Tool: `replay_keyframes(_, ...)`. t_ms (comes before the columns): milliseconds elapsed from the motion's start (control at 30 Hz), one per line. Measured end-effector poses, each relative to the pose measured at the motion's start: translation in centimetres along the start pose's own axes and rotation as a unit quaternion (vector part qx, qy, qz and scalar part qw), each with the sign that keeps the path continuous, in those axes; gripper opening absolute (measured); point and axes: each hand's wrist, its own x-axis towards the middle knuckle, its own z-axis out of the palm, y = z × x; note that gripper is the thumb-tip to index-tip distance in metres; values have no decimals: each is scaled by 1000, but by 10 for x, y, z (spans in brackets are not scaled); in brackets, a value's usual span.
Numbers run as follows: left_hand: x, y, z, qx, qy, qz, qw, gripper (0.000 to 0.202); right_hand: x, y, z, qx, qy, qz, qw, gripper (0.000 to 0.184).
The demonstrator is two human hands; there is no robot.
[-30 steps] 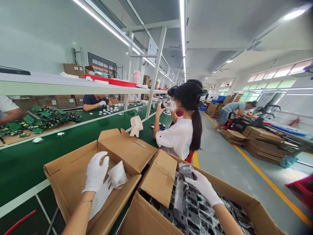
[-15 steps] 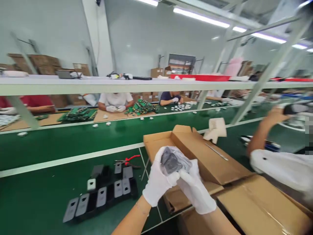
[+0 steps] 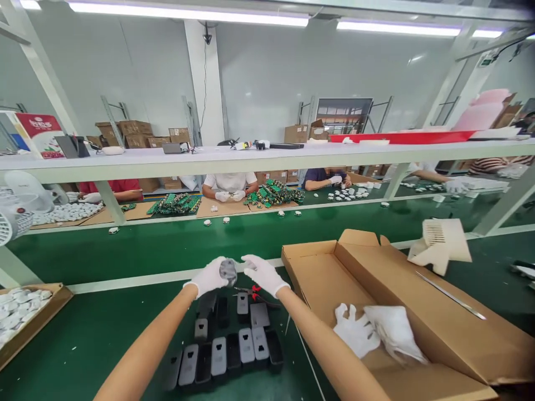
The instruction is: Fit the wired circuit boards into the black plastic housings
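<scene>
Both my hands wear white gloves and meet above the green table. My left hand is closed on a small dark grey part wrapped in clear film. My right hand touches the same part from the right with curled fingers. Just below them lie several black and grey housings in rows, and red-handled pliers rest behind those.
An open cardboard box on the right holds white gloves. A beige fan stands beyond it. A box of white parts sits at left. Across the green conveyor, seated people handle circuit boards.
My view swung left from the cartons to the table. Both hands carried the wrapped part out over the rows of housings, arms now stretched forward.
</scene>
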Motion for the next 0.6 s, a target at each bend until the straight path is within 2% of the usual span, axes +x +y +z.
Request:
replay_keyframes(67, 7, -19, 4, -9, -41, -6, 999, 64, 16, 4, 15, -37, -20, -9, 999, 45)
replay_keyframes(167, 10, -42, 0, -29, -69, -18, 997, 72, 33, 10, 31, -86, -39, -23, 995, 42)
replay_keyframes(300, 20, -64, -15, -30, -84, -23, 996, 60, 50, 14, 44, -128, -63, -45, 989, 40)
replay_keyframes(467, 37, -76, -19, 48, -72, -44, 995, 39, 60, 17, 57, -125, -73, -76, 987, 22)
replay_keyframes(600, 30, -75, -23, 107, -31, -65, 992, 37, 57, 16, 59, -102, -73, -97, 987, 18)
